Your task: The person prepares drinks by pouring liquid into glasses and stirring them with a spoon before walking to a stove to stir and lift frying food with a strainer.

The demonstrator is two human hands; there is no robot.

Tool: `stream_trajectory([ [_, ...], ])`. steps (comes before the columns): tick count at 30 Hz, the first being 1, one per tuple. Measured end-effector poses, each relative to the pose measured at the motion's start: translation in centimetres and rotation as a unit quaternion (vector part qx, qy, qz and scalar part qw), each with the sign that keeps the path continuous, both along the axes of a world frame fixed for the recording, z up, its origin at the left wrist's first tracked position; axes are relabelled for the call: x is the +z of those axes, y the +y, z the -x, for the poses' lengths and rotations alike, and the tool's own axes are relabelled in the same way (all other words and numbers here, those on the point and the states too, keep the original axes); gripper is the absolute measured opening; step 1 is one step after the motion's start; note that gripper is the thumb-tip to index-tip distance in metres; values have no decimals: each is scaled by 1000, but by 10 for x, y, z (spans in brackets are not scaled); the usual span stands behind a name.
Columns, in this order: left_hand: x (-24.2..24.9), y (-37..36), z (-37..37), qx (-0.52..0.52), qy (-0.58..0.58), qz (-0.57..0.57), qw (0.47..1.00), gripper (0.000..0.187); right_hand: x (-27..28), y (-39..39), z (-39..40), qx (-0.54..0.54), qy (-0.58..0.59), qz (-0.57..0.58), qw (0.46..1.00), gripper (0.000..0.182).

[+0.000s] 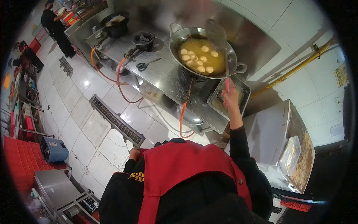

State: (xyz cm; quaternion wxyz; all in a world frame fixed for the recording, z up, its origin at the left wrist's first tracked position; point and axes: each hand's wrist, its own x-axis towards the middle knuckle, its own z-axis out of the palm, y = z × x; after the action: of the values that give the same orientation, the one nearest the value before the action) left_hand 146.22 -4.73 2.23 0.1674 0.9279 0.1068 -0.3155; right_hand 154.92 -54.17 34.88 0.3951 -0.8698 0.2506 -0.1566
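Observation:
My right hand [231,97] is closed round the red grip of a long-handled skimmer [217,34]. Its wide, see-through head is raised over the far right side of a large two-handled wok [175,51]. Yellow, bubbling oil [214,61] fills the wok's bottom, and several round pale-brown balls [200,68] float in it, mostly to the left and near side. Beside my waist, at the edge of the red apron [179,164], is my left hand [134,153]; its fingers are mostly hidden, so their grip does not show.
Scissors [143,66] lie on the steel counter [164,76] near a burner [144,39]. A black pan [115,24] stands farther left. Below the wok's right side sits a metal tray [244,91]. Orange gas hoses [181,119] hang in front. Two people are at the far left.

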Motion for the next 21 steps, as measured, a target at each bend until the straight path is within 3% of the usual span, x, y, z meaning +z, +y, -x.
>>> stream_trajectory([
  [2,-5,0,1,12,-16,7,1000,26,-8,-19,1,-39,19,26,999,65],
  [4,-62,15,4,-66,-81,34,994,25,-19,-39,4,-30,-5,-13,999,59],
  [5,-48,12,4,-66,-80,34,994,25,-18,-42,5,-30,-5,-13,999,59],
  [7,-2,3,5,-16,-11,15,1000,26,-14,-45,7,-77,26,-154,985,45],
  [8,-4,3,6,-16,-11,16,1000,26,-15,-49,7,-77,26,-153,985,45],
  [10,-7,4,7,-6,-37,25,999,25,-21,-56,7,1,34,-323,946,49],
  [13,-105,23,-3,-140,-39,-7,989,25,-19,-52,2,10,46,-424,904,36],
  [16,-30,9,-1,-56,-57,45,996,25,-21,-47,-4,70,38,-479,874,25],
  [19,-116,26,-3,-131,-112,28,985,24,-23,-40,-12,106,28,-514,851,22],
  [21,-62,21,-4,-172,-62,50,982,24,-27,-36,-18,110,25,-527,842,21],
])
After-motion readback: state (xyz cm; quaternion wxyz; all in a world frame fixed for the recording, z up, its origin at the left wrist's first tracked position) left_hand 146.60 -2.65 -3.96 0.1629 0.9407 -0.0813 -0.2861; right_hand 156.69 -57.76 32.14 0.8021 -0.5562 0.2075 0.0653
